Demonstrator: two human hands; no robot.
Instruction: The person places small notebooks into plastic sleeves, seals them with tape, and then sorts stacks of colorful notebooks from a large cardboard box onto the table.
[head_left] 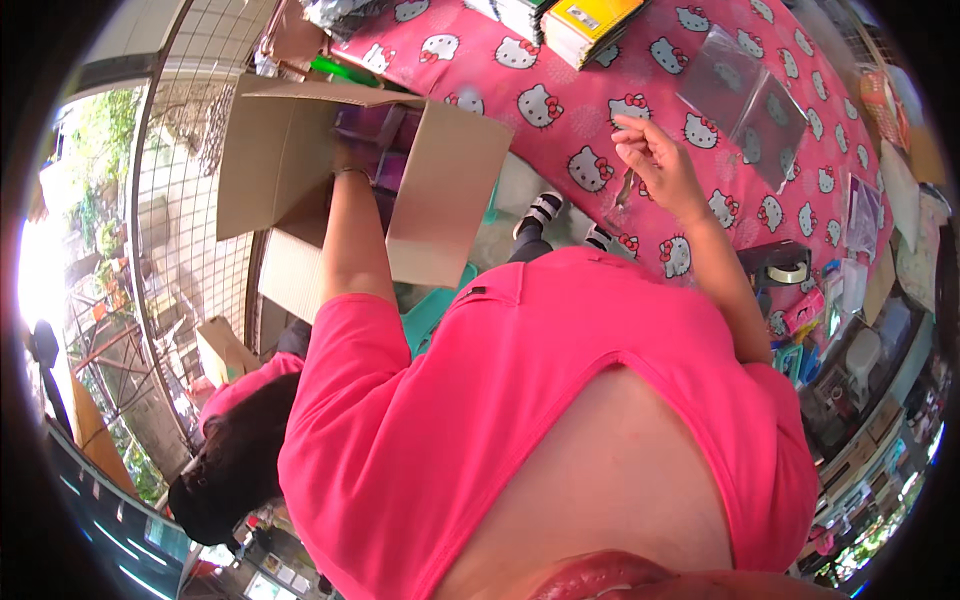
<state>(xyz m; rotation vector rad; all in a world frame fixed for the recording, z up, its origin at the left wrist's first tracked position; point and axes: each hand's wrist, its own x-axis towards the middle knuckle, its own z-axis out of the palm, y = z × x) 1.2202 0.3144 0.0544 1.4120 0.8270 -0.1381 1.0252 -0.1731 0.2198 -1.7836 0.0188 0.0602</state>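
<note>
My left hand (350, 157) reaches down into an open cardboard box (450, 190) at the left. It is at several purple packs (380, 130) inside, and its fingers are too hidden to make out. Over the pink cartoon-print tablecloth (570, 120), my right hand (660, 165) is raised with loosely bent fingers, and nothing shows in it. Just below its fingers is a small, thin, shiny object (623, 190), too small to name. Clear plastic sleeves (745, 105) lie on the cloth to the right of that hand.
Yellow-topped booklets (590, 25) are stacked at the far edge. A tape dispenser (785, 265) stands at the table's right. Below the box is a teal plastic stool (425, 315). Another person (240, 450) is low at the left, beside a metal grille (190, 150).
</note>
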